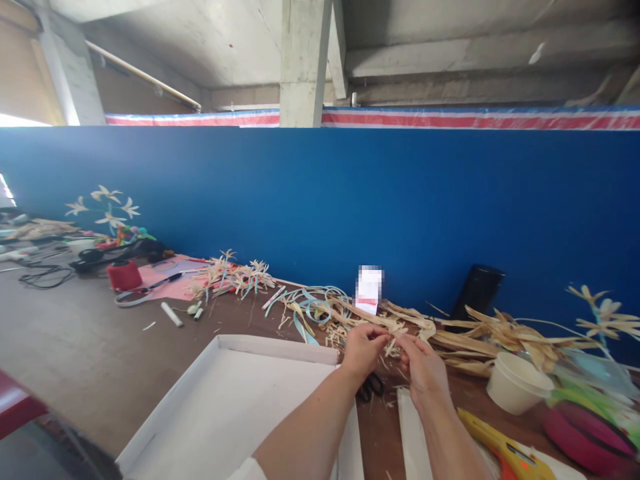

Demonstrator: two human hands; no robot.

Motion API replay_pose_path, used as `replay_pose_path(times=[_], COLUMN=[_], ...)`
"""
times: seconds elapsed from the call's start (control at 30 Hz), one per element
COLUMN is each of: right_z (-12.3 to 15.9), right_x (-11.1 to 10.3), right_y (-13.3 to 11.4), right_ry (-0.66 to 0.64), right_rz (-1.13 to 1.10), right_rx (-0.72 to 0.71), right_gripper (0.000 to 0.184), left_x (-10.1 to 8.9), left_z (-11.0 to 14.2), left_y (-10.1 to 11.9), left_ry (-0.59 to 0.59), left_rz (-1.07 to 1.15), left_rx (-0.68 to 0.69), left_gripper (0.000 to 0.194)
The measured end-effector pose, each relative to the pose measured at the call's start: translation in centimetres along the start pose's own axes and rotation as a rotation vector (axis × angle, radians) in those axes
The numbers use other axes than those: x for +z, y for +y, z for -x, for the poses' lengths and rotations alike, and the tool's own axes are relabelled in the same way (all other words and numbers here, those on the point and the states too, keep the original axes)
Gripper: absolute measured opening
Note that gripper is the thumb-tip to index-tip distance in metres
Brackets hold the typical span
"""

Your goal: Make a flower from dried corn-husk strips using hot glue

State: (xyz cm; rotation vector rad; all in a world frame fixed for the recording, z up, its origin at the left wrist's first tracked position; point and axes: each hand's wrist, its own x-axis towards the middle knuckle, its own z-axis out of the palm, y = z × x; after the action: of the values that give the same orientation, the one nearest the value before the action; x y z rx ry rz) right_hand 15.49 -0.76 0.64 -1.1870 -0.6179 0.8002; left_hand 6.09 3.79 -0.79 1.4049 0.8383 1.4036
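Note:
My left hand (363, 350) and my right hand (424, 367) meet just above the brown table (90, 347), both pinched on a thin piece of dried straw-coloured husk (395, 335) stretched between them. Behind the hands lies a pile of dried husk strips (480, 333) mixed with light blue ribbon loops (313, 303). Black scissors (373, 385) lie on the table under my wrists. A shallow white cardboard tray (235, 407) sits in front of my left forearm.
A white cup (515, 381), a yellow glue gun (505, 450) and husk flowers (603, 313) are at the right. A red spool (124, 275), pink paper, another flower bunch (107, 207) and cables lie at the left. A blue partition (350, 200) backs the table.

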Motion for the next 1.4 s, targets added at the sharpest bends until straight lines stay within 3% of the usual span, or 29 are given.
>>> replay_pose_path(times=[0.3, 1.4], right_z=[0.23, 0.51], right_x=[0.15, 0.7], right_y=[-0.19, 0.22], right_ry=[0.008, -0.066], right_rz=[0.016, -0.2], right_rx=[-0.032, 0.058], right_gripper=[0.031, 0.027], left_x=[-0.15, -0.64], left_z=[0.09, 0.26], left_y=[0.04, -0.08], left_ry=[0.013, 0.047], left_rz=[-0.093, -0.305], left_rx=[0.041, 0.283], left_gripper=[0.008, 0.005])
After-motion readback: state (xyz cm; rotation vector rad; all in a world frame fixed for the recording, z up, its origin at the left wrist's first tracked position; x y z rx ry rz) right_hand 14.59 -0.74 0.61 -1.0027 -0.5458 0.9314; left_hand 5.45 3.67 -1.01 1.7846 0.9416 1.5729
